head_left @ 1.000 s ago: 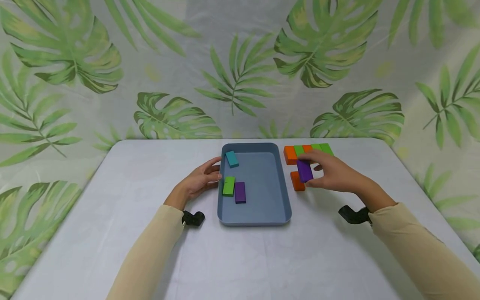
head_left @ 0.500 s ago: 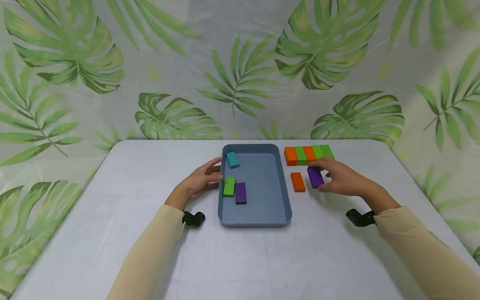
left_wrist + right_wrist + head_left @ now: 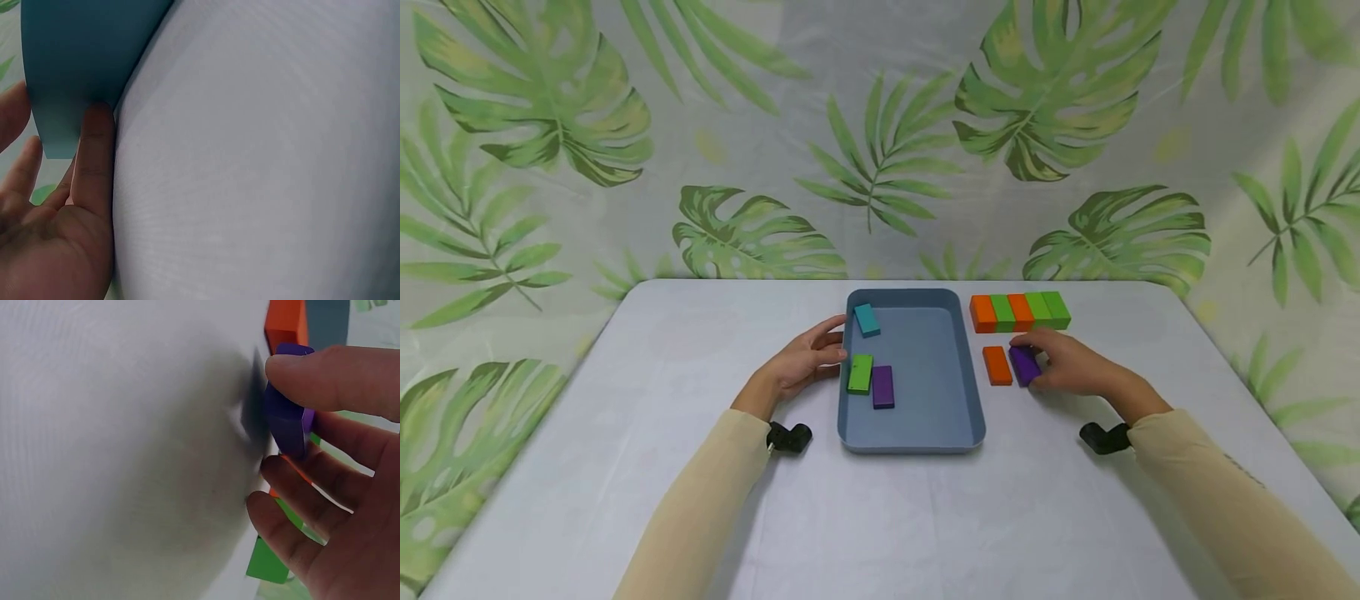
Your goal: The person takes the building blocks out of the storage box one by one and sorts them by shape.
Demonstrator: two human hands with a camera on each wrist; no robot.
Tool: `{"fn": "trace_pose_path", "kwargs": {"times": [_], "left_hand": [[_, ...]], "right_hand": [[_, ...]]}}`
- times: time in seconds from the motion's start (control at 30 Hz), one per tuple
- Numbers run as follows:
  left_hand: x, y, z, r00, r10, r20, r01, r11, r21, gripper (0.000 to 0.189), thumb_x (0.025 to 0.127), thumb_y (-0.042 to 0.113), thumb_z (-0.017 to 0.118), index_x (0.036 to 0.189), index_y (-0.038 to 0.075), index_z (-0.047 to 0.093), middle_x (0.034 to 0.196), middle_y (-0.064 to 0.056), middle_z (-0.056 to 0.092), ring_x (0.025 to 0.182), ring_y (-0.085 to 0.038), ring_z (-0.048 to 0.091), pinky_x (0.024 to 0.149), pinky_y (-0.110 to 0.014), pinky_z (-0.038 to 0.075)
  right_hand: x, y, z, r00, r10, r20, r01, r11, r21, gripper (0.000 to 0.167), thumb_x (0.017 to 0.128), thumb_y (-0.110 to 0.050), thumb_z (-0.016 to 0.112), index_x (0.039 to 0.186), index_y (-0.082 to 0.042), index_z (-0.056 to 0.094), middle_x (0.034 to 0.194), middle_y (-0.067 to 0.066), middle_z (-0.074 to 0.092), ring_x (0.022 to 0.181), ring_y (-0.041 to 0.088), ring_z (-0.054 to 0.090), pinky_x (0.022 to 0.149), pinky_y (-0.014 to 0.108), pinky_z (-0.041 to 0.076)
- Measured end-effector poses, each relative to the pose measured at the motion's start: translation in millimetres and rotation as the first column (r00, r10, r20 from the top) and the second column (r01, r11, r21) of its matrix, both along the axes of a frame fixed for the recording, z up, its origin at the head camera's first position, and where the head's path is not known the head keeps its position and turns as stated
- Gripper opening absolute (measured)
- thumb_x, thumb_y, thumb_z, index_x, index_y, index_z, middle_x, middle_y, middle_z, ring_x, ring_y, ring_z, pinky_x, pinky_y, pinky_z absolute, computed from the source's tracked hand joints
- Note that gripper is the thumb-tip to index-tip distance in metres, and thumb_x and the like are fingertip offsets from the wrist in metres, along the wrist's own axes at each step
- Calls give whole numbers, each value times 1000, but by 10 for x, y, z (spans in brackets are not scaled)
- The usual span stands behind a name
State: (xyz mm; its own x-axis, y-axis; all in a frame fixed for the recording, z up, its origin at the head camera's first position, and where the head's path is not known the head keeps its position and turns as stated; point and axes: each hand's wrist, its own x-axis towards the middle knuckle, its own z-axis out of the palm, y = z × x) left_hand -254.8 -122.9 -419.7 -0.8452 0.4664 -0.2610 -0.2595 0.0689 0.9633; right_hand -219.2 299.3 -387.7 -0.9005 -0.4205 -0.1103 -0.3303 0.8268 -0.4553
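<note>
My right hand (image 3: 1071, 364) pinches a purple block (image 3: 1024, 366) by its ends, low over the white table, just right of an orange block (image 3: 997, 366). In the right wrist view the thumb lies on the purple block (image 3: 287, 419), and a dark shadow shows beneath it. My left hand (image 3: 805, 361) rests against the left wall of a blue-grey tray (image 3: 910, 447). Its fingers, fairly straight, touch the tray's outer side in the left wrist view. Inside the tray lie a teal block (image 3: 867, 320), a light green block (image 3: 860, 374) and another purple block (image 3: 883, 387).
A row of orange and green blocks (image 3: 1020, 312) stands side by side beyond the right hand, near the table's back edge. A leaf-print cloth (image 3: 880, 150) hangs behind the white table (image 3: 895, 525). Black wrist cameras (image 3: 790, 437) sit on both wrists.
The right hand has carried the purple block rightward from over the orange block, then down beside it. The left hand and the tray stay in place.
</note>
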Motion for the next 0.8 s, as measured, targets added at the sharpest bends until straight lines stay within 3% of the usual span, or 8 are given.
{"fn": "trace_pose_path", "kwargs": {"times": [0.23, 0.8], "left_hand": [[-5, 0, 6, 1000, 3, -2, -3, 1000, 3, 73, 99, 3, 55, 160, 26, 20, 164, -11, 27, 147, -31, 35, 120, -51, 33], [4, 7, -3, 1000, 12, 8, -12, 1000, 13, 74, 99, 2, 55, 160, 25, 21, 164, -13, 26, 147, -32, 35, 120, -51, 33]], "right_hand": [[-14, -28, -3, 1000, 9, -24, -9, 1000, 18, 66, 77, -5, 76, 138, 1, 53, 130, 27, 55, 109, 39, 57, 94, 59, 52], [-23, -63, -22, 1000, -6, 4, 6, 1000, -3, 65, 79, -6, 77, 138, 1, 52, 132, 27, 53, 115, 41, 55, 97, 58, 51]]}}
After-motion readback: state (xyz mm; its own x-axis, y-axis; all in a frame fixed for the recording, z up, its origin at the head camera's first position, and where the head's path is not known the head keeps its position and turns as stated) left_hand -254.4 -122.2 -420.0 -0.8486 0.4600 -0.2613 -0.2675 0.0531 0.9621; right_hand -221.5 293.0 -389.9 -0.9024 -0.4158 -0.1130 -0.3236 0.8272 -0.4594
